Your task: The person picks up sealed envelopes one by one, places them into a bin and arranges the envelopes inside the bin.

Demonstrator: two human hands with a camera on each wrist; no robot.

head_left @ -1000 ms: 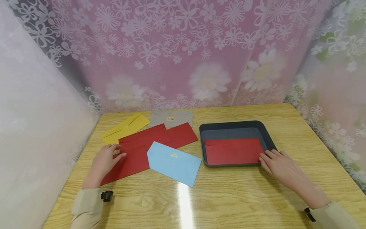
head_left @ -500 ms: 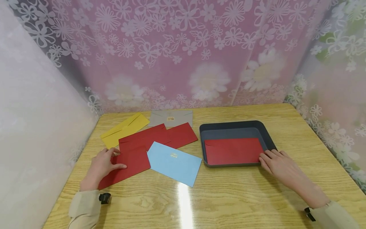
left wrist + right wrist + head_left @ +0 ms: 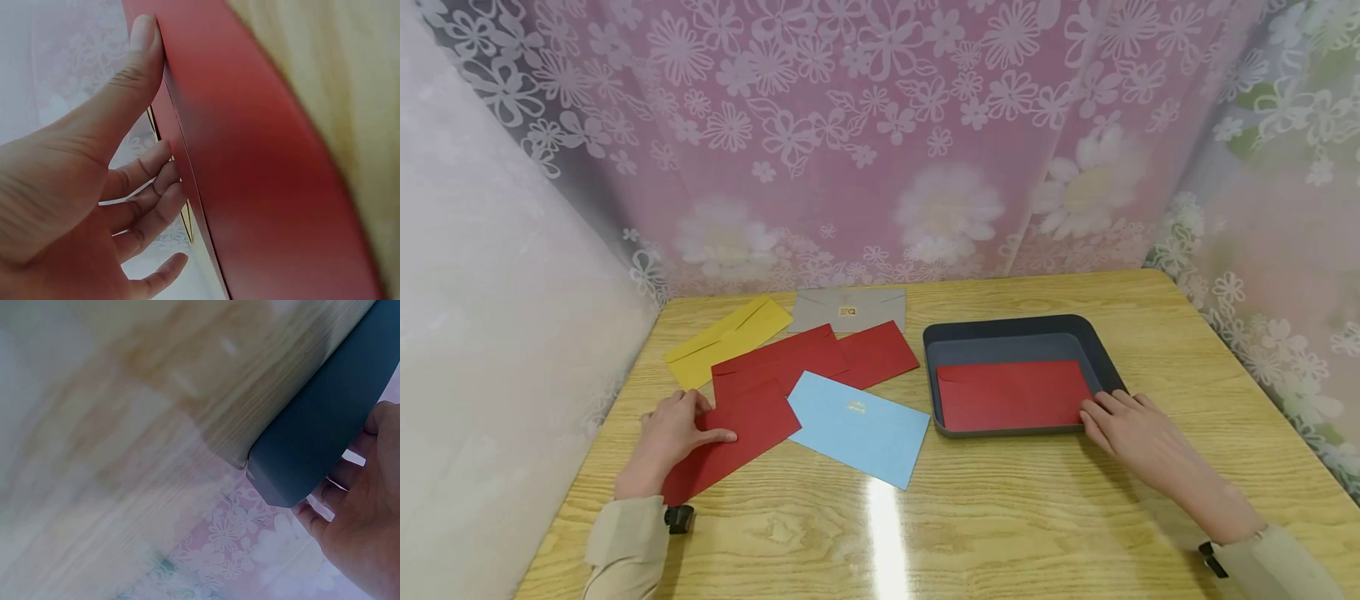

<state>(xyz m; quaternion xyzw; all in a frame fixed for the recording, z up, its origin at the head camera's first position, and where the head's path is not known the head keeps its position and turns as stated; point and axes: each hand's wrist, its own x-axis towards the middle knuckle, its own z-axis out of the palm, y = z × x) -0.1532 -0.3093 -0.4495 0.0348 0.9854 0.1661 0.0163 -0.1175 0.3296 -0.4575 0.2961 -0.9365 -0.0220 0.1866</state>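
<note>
My left hand (image 3: pixel 670 435) pinches a red envelope (image 3: pixel 748 437) at the front left, thumb on its upper face and fingers at its far edge. The left wrist view shows the thumb (image 3: pixel 142 56) pressed on the red paper (image 3: pixel 231 150). That envelope lies across another red envelope (image 3: pixel 778 360) and touches or overlaps the light-blue envelope (image 3: pixel 861 433). On the right, my right hand (image 3: pixel 1138 437) grips the front right corner of a dark grey tray (image 3: pixel 1007 329); the right wrist view has its fingers at the tray's wall (image 3: pixel 312 431). One red envelope (image 3: pixel 1011 396) lies in the tray.
Behind the held envelope lie a yellow envelope (image 3: pixel 730 340), a grey envelope (image 3: pixel 848 310) with a gold mark, and a further red envelope (image 3: pixel 880 354) partly covered. A flowered curtain (image 3: pixel 865 142) stands behind the wooden table (image 3: pixel 985 517).
My left thumb and fingers have closed on the front red envelope. It has shifted slightly toward me and turned, its right corner now reaching over the blue envelope's edge. My right hand has stayed put.
</note>
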